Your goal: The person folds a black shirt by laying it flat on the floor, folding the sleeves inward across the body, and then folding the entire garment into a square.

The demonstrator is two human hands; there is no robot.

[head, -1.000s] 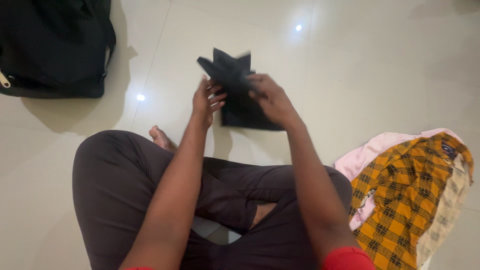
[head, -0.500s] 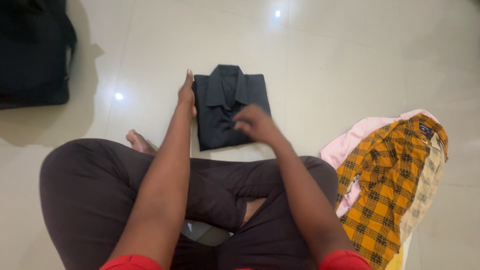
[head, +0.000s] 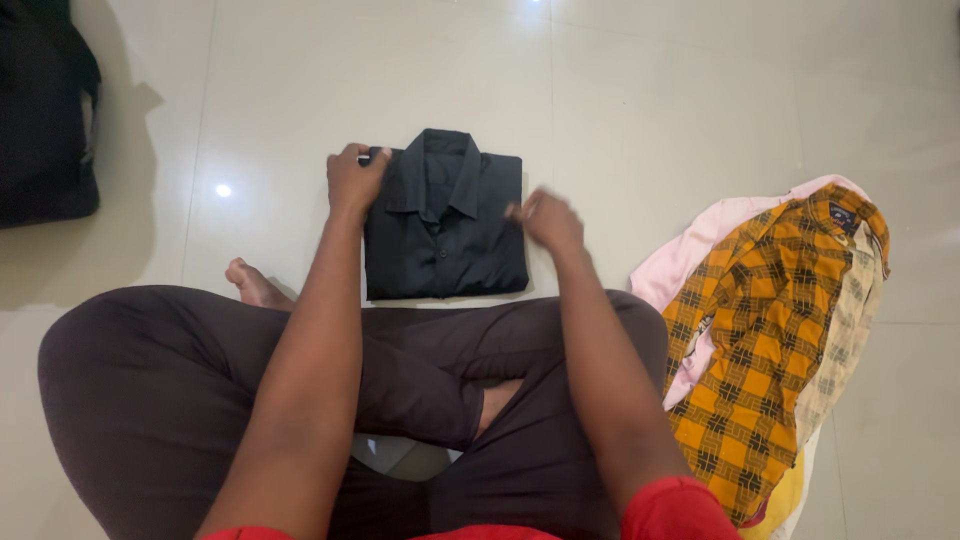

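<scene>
A black collared shirt [head: 445, 235] lies folded into a neat rectangle on the tiled floor, collar pointing away from me. My left hand [head: 353, 178] is curled over its far left corner by the collar. My right hand [head: 548, 218] is at the shirt's right edge with its fingers bent. That hand is blurred, so I cannot tell whether it grips the cloth. My crossed legs in dark trousers [head: 200, 390] sit just in front of the shirt.
To my right, a heap of clothes on the floor has a yellow checked shirt [head: 775, 340] on top of a pink garment [head: 690, 265]. A black bag [head: 45, 120] rests at the far left. My bare foot [head: 255, 285] shows left of the shirt.
The shirt, held up in both hands a second ago, now lies flat and folded. My left hand moved to its top left corner and my right hand slid to its right edge.
</scene>
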